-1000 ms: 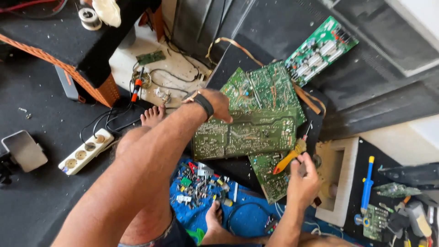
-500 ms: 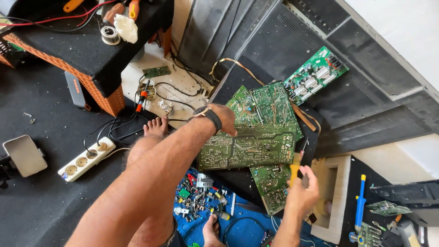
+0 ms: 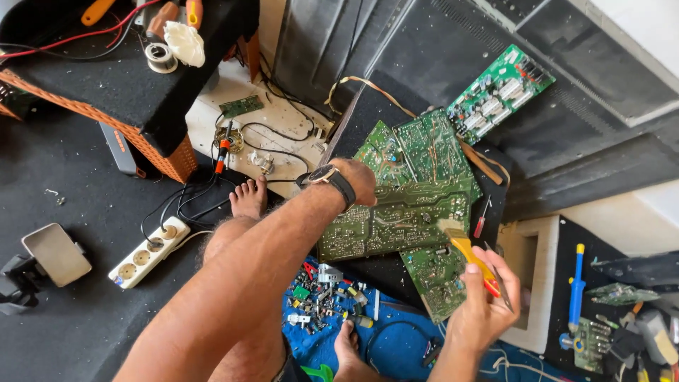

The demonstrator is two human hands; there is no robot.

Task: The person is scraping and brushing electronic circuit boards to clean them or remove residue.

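Centre frame: my left hand (image 3: pixel 357 180), wristwatch (image 3: pixel 327 175) on, fingers pressed down on the big green circuit board (image 3: pixel 396 223), steadying it on the floor. Lower right: my right hand (image 3: pixel 484 308), fingers clamped on a yellow-handled brush (image 3: pixel 467 251), bristles touching the board's right edge. Blue cloth (image 3: pixel 396 346) of small parts below.

Setting: informal electronics repair workshop, work done on the floor. Evidence: several bare green circuit boards (image 3: pixel 399 212) on dark matting; blue cloth (image 3: pixel 396 339) strewn with small loose components; solder spool (image 3: pixel 161 56) on a low table (image 3: pixel 106 92); white power strip (image 3: pixel 148 251); screwdrivers (image 3: pixel 576 283) alongside.
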